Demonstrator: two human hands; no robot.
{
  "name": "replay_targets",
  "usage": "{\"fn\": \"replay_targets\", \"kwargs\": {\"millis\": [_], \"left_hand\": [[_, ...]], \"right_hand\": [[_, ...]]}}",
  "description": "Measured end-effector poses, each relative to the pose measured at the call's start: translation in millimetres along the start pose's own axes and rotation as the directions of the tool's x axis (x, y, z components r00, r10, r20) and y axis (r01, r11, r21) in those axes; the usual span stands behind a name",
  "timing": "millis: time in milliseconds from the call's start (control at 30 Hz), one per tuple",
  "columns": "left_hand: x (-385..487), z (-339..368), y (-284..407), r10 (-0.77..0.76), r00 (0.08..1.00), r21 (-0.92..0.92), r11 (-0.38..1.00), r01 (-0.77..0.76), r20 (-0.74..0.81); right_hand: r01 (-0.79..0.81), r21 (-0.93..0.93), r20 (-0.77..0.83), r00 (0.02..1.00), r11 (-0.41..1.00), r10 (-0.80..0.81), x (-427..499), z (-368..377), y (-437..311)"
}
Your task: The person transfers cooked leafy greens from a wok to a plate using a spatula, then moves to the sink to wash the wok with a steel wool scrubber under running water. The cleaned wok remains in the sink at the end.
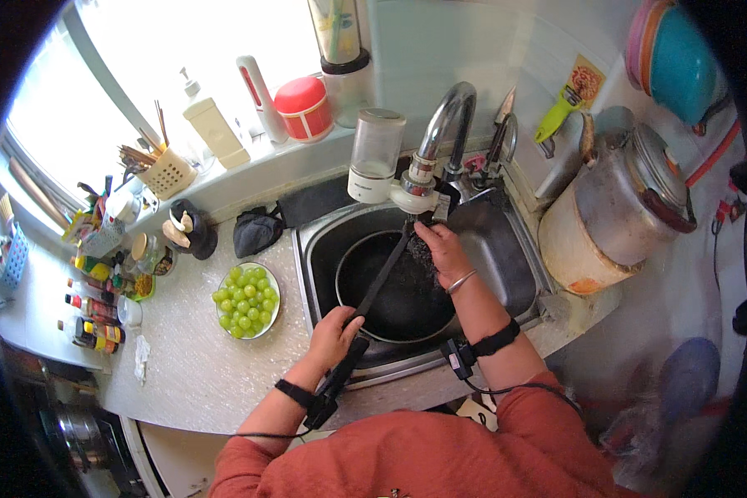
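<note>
A dark frying pan [398, 305] rests in the left bowl of the stainless steel sink [302, 274]. My left hand [336, 336] is closed around the near end of a long black handle [383, 280], which slants up over the pan towards the faucet. At its far end, under the white faucet filter [414, 198], is my right hand [442, 252], fingers bent beside a dark, mesh-like mass [420, 246]. Whether that mass is a scrubber, and whether my right hand grips it or the handle's end, I cannot tell.
Left of the sink stand a plate of green grapes [246, 300], a dark cloth bundle [256, 231] and several condiment bottles [93, 308]. A large metal pot [597, 211] stands close on the right. The curved faucet [454, 106] rises behind the pan; a soap bottle [216, 127] is on the sill.
</note>
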State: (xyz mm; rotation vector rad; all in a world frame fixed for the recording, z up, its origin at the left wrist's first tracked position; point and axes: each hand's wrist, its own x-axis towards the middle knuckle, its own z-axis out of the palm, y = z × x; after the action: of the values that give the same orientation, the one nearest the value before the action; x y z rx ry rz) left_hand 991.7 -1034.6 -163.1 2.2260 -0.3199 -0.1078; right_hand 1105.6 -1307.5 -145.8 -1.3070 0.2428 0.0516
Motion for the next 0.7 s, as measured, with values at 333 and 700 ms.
{"fn": "replay_targets", "kwargs": {"millis": [333,700], "left_hand": [[111.0,35.9,35.3,-0.018,0.993,-0.355,0.933,0.058,0.114],[164.1,47.7,77.8,-0.013,0.984,-0.635,0.762,0.124,0.176]], "right_hand": [[0.1,0.003,0.08,0.992,0.995,-0.1,12.8,-14.4,-3.4],[0.163,-0.054,0.215,0.965,0.985,-0.148,24.4,-22.2,-26.4]]}}
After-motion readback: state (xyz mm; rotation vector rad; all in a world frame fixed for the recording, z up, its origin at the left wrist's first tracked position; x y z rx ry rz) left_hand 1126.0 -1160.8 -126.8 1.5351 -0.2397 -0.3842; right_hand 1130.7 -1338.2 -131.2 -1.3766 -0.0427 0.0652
